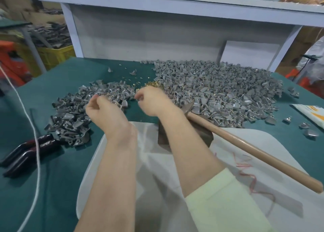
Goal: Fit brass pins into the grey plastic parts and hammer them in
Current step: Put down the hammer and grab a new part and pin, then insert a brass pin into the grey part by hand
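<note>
Cord (33, 126), white, trails down the worktop's (52, 84) left side, crossing black tool handles (26, 151). Beside them lies a smaller heap of grey plastic parts (70, 116). The left hand (103, 108) is raised above it with fingers curled inward, and blur hides whether it holds anything. A strip of green worktop shows between the 2 hands. The right hand (150, 100) curls down at the brass pins (154, 84), its grip also unclear. Beside its wrist the hammer (245, 144) lies slantwise, head up-left by a dark block (203, 135), wooden handle running toward the near right edge. 1 large grey heap (219, 91) fills the far right.

Bright, even light – soft blur, warped edges
</note>
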`<state>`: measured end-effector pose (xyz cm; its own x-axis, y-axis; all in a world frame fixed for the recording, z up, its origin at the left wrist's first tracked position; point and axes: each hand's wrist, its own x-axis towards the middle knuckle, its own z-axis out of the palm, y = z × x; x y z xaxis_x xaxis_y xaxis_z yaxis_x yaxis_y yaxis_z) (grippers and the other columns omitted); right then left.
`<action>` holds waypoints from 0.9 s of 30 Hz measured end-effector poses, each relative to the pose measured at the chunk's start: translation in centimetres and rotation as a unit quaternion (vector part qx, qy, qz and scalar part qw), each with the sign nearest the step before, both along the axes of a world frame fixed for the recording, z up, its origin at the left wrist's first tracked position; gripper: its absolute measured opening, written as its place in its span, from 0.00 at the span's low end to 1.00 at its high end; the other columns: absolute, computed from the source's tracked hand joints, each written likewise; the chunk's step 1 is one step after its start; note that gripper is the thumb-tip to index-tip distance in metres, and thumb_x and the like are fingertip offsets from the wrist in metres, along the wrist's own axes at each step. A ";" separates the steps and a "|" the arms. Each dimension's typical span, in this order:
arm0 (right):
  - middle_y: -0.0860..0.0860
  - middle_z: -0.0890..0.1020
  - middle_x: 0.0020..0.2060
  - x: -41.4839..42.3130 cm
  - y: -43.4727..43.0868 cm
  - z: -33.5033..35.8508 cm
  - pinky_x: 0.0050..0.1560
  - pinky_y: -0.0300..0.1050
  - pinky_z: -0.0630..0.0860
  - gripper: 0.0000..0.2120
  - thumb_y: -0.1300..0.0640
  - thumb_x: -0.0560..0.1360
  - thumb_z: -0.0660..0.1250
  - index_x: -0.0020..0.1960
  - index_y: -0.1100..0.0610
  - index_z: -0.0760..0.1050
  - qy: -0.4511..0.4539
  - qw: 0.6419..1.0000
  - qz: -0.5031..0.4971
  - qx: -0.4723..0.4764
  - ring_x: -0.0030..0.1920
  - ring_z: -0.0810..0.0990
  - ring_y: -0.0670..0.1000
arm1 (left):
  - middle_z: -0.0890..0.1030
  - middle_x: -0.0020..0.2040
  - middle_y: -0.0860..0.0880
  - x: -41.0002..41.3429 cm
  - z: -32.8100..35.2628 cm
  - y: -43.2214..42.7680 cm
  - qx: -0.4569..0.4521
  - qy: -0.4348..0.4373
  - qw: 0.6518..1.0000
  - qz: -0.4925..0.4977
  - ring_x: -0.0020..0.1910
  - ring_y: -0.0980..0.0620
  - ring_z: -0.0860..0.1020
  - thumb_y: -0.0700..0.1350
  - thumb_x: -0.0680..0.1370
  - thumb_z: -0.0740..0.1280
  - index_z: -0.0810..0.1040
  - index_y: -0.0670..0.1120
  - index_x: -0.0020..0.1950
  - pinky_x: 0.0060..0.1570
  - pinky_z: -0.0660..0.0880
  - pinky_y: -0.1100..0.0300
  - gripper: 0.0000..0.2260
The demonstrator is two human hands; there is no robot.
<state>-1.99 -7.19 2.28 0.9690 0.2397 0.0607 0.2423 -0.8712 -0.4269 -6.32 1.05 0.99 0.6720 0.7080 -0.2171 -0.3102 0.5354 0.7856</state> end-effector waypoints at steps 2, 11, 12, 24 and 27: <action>0.54 0.75 0.65 0.5 2.3 -1.1 0.63 0.49 0.72 0.24 0.67 0.75 0.58 0.68 0.52 0.71 0.020 0.999 0.035 -0.011 0.63 0.74 0.56 | 0.72 0.48 0.48 0.2 -0.1 0.5 -0.011 0.009 1.000 0.022 0.43 0.53 0.69 0.37 0.78 0.56 0.68 0.45 0.53 0.43 0.65 0.62 0.07; 0.58 0.71 0.64 2.1 4.9 -4.7 0.61 0.55 0.66 0.15 0.58 0.79 0.57 0.64 0.59 0.71 -0.018 0.998 -0.028 -0.061 0.65 0.67 0.61 | 0.73 0.52 0.48 0.2 -0.1 -0.6 -0.016 0.015 0.999 0.028 0.45 0.54 0.70 0.38 0.78 0.56 0.71 0.46 0.56 0.46 0.66 0.62 0.10; 0.58 0.72 0.63 2.1 4.9 -4.7 0.60 0.54 0.67 0.14 0.58 0.80 0.56 0.62 0.59 0.72 -0.025 0.997 -0.032 -0.061 0.64 0.68 0.61 | 0.73 0.51 0.49 0.1 0.0 -0.7 -0.013 0.018 0.999 0.030 0.44 0.55 0.71 0.38 0.78 0.56 0.71 0.47 0.55 0.44 0.67 0.64 0.09; 0.57 0.81 0.45 -0.8 0.9 0.9 0.43 0.45 0.71 0.06 0.55 0.76 0.61 0.42 0.57 0.72 -0.117 0.986 -0.055 0.105 0.45 0.76 0.57 | 0.76 0.51 0.47 -0.4 -0.2 -2.2 0.124 -0.026 0.985 -0.116 0.47 0.54 0.74 0.38 0.79 0.60 0.73 0.47 0.59 0.47 0.72 0.64 0.10; 0.56 0.80 0.43 -2.9 -2.5 2.1 0.45 0.49 0.74 0.06 0.56 0.76 0.62 0.42 0.56 0.71 -0.161 0.982 -0.051 0.090 0.45 0.77 0.57 | 0.80 0.48 0.45 -0.9 -0.1 -3.3 0.212 -0.048 0.952 -0.214 0.46 0.50 0.77 0.41 0.79 0.64 0.77 0.45 0.51 0.52 0.75 0.53 0.04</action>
<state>-4.94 -9.65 4.43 0.9112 0.0994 0.3997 0.3048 -0.8156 -0.4919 -7.19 -2.25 0.91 0.9214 0.3743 0.1044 -0.2164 0.2711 0.9379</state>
